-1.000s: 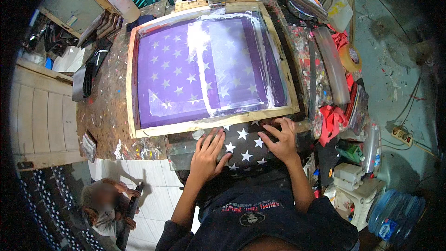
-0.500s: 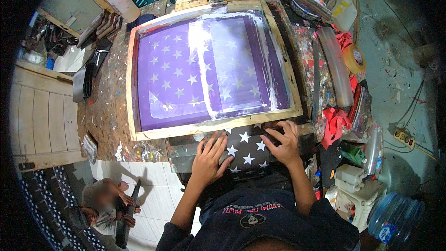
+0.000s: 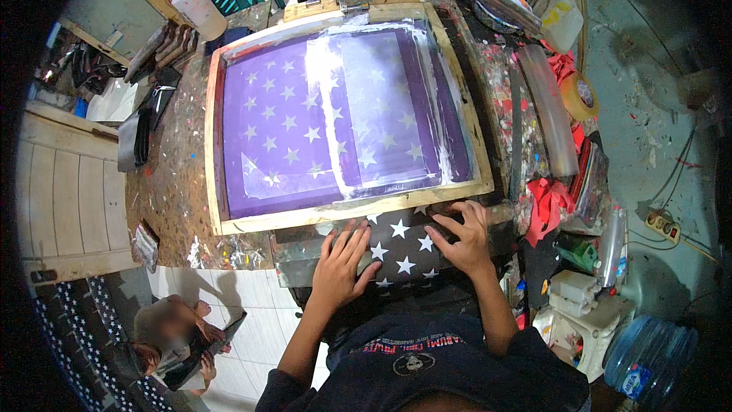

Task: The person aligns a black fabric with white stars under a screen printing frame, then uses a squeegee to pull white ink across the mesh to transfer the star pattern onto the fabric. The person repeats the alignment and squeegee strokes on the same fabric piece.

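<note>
My left hand [image 3: 341, 267] lies with fingers extended at the left edge of a black fabric with white stars [image 3: 401, 248], over a glassy board [image 3: 293, 255]. My right hand [image 3: 465, 236] rests at the fabric's right side, fingers spread and slightly bent. Both sit just below a wooden screen frame [image 3: 313, 223], whose purple mesh [image 3: 271, 168] carries a star pattern and white ink smears. Metal clamps [image 3: 354, 1] stand at the frame's far edge.
The paint-stained table [image 3: 160, 198] holds a white bottle [image 3: 198, 11], red scraps [image 3: 545, 210], a tape roll [image 3: 579, 98] and a clear tube [image 3: 549, 111]. At lower left another person [image 3: 168, 336] handles something dark near star-printed strips [image 3: 99, 305]. A water jug [image 3: 648, 358] stands at lower right.
My hands have shifted very slightly downward in the picture and stay on the fabric. The other person's hands and the dark item they handle have moved lower.
</note>
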A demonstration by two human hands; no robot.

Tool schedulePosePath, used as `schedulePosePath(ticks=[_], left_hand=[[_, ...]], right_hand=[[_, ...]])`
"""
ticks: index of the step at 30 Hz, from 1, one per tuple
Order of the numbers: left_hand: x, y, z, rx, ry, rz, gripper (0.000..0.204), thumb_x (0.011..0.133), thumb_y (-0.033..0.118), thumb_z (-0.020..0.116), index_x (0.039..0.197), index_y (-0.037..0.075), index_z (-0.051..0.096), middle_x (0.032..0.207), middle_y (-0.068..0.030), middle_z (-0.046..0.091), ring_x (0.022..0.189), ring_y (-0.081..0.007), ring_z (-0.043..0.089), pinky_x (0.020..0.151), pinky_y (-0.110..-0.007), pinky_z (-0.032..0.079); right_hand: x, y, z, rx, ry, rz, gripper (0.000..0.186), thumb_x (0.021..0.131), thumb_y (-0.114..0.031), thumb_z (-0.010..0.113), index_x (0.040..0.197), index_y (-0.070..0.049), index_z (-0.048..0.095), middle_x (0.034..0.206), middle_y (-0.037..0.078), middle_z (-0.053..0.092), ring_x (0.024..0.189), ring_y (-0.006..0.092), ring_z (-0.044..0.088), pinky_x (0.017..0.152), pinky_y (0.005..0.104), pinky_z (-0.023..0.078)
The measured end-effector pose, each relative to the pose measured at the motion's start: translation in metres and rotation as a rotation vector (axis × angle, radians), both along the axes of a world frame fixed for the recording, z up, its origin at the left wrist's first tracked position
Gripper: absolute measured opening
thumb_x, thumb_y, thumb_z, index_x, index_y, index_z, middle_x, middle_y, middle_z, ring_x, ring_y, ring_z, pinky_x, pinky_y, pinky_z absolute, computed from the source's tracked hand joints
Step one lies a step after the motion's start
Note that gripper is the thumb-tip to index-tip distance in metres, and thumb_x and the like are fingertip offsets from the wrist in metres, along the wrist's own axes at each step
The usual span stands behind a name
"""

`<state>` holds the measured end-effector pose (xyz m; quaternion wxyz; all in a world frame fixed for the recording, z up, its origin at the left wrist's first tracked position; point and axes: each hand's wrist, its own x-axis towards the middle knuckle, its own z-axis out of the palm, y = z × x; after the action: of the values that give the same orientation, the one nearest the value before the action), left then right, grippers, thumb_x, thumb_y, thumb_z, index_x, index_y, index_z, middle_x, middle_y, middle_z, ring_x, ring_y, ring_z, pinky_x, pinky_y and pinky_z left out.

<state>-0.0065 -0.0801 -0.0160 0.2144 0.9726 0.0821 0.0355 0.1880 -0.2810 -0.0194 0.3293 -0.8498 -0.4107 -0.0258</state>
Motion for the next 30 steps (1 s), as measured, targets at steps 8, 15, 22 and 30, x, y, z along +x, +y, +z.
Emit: schedulePosePath(ticks=[8,15,22,30], left_hand=[[-0.002,0.001,-0.002,0.004,-0.022,0.002,0.066,0.094,0.04,0.063,0.146,0.004,0.044,0.153,-0.0118,0.044,0.143,-0.029,0.037,0.114,-0.051,0.028],[0.004,0.01,0.016,-0.073,-0.489,0.141,0.037,0.081,0.013,0.075,0.114,-0.001,0.067,0.12,-0.0153,0.067,0.115,-0.0319,0.061,0.099,-0.044,0.044],[0.047,0.063,0.045,0.041,-0.628,0.296,0.018,0.082,0.004,0.072,0.099,-0.001,0.067,0.105,-0.0122,0.07,0.105,-0.0314,0.063,0.091,-0.042,0.046],[0.145,0.127,0.049,0.121,-0.449,0.132,0.032,0.091,0.016,0.065,0.116,-0.004,0.063,0.126,-0.0194,0.062,0.122,-0.0361,0.055,0.103,-0.046,0.042]], right_hand=[[0.001,-0.001,-0.001,0.024,-0.019,0.018,0.028,0.074,-0.026,0.084,0.096,-0.012,0.076,0.102,0.011,0.061,0.101,0.0321,0.056,0.091,0.0458,0.043],[0.002,0.0,-0.001,0.165,-0.041,0.026,0.022,0.073,-0.014,0.083,0.092,-0.009,0.075,0.094,0.006,0.065,0.095,0.0283,0.06,0.088,0.0426,0.045],[0.024,0.012,0.012,0.353,-0.042,-0.026,0.01,0.08,-0.006,0.078,0.084,-0.005,0.069,0.088,0.008,0.068,0.083,0.0294,0.065,0.077,0.0392,0.051],[0.148,0.13,0.041,0.01,-0.144,0.218,0.029,0.092,-0.023,0.065,0.113,-0.002,0.067,0.115,0.017,0.067,0.107,0.0349,0.062,0.096,0.0445,0.047]])
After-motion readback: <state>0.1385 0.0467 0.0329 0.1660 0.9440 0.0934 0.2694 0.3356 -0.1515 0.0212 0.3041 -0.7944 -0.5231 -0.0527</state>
